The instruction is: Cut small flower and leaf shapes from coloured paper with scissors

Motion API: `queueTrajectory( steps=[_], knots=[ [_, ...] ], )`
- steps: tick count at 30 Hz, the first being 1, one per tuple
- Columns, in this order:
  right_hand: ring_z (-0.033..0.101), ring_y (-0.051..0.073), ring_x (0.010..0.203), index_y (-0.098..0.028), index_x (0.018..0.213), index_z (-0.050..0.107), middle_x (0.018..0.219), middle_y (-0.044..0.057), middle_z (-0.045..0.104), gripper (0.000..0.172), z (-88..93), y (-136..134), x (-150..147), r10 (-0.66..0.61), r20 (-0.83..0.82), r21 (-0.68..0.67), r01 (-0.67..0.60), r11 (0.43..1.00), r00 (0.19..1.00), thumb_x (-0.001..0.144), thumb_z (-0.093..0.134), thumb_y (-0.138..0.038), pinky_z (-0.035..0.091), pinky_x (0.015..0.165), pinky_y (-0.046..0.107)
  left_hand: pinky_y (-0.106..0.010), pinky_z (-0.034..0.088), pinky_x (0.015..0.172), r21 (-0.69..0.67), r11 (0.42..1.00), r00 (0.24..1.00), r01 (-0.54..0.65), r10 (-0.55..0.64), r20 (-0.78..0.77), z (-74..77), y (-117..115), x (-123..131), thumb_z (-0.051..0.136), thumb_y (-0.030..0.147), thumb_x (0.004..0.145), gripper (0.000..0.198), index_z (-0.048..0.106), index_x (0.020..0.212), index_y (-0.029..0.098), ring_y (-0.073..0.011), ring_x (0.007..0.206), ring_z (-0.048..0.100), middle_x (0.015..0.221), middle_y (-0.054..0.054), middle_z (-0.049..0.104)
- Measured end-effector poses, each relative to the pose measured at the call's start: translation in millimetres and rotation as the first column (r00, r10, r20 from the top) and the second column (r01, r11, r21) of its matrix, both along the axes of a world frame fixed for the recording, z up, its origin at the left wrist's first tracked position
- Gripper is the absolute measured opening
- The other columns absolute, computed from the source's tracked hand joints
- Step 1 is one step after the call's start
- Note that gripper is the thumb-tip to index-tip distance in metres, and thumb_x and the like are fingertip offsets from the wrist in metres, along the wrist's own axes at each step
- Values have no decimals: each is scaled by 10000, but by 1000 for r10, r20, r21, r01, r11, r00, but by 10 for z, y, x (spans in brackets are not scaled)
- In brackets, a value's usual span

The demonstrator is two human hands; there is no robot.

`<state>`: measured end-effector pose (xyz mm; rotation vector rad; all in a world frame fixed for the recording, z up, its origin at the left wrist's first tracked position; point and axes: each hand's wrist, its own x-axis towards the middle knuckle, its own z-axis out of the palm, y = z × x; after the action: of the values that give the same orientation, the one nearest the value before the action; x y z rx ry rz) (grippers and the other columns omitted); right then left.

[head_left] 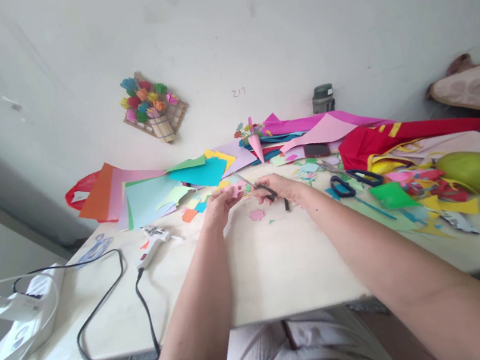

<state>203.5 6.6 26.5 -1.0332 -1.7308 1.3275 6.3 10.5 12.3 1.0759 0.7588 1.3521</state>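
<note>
My left hand [220,203] is closed on a small piece of pink paper [237,190], pinched at the fingertips. A pair of scissors [268,192] with dark handles is in my right hand [277,186], its blades pointing up and left beside the pink paper. Whether the blades touch the paper I cannot tell. Just below the hands, a pink flower-shaped cutout [257,215] lies flat on the table [276,271]. Near my right wrist is a short black stick-like object [286,204]. Small orange and blue paper squares [190,214] lie left of my left hand.
A white glue gun [153,246] with a black cord stands left, near a power strip [30,319]. Coloured paper sheets [147,197] spread along the wall. Right are larger scissors [344,186], paper scraps [430,181], red cloth [361,147] and a green object [468,171].
</note>
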Motion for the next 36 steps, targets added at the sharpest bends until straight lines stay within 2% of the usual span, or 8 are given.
queueTrajectory(
  steps=[3, 9, 18, 28, 32, 36],
  knots=[
    [513, 64, 409, -134, 844, 579, 578, 5, 649, 305, 3, 1, -39, -97, -106, -46, 93, 995, 990, 641, 763, -266, 338, 389, 164, -424, 486, 908, 2, 1000, 1000, -1, 1, 20, -14, 19, -4, 789, 282, 555, 250, 602, 619, 129, -223, 784, 685, 729, -55, 680],
    [552, 84, 441, -144, 824, 576, 529, -26, 614, 386, -17, 12, -196, -217, -258, -86, 201, 976, 941, 532, 824, -192, 386, 430, 174, -416, 502, 872, 11, 999, 999, 43, -44, 30, -45, 32, 6, 780, 291, 580, 228, 654, 668, 122, -227, 822, 676, 756, -55, 689],
    [539, 83, 437, -157, 821, 559, 497, -61, 566, 363, -10, 21, -285, -339, -349, -99, 326, 940, 873, 540, 789, -165, 396, 427, 183, -414, 506, 859, 26, 992, 991, 124, -123, -52, -37, 2, 31, 780, 330, 606, 275, 701, 769, 123, -231, 866, 661, 874, -82, 705],
    [510, 78, 433, -154, 836, 555, 499, -65, 541, 298, 8, 31, -281, -363, -339, -52, 368, 928, 868, 576, 695, -111, 377, 425, 185, -367, 498, 835, 13, 990, 978, 140, -136, -161, -19, -38, 50, 790, 361, 601, 294, 700, 735, 115, -200, 822, 650, 809, -76, 681],
    [505, 89, 448, -154, 857, 567, 518, -62, 543, 306, 1, 37, -269, -350, -283, 12, 369, 930, 893, 567, 632, -78, 388, 443, 201, -314, 498, 769, 22, 996, 954, 91, -80, -290, -18, -35, 49, 799, 351, 569, 274, 669, 644, 122, -149, 708, 624, 683, -37, 646],
    [460, 86, 444, -154, 833, 580, 512, -69, 523, 278, -34, 58, -266, -313, -179, 161, 342, 926, 933, 560, 602, -105, 374, 441, 208, -265, 471, 628, 55, 997, 881, 48, -16, -472, -9, -32, 71, 807, 337, 525, 274, 624, 589, 143, -111, 567, 555, 570, 4, 594]
  ],
)
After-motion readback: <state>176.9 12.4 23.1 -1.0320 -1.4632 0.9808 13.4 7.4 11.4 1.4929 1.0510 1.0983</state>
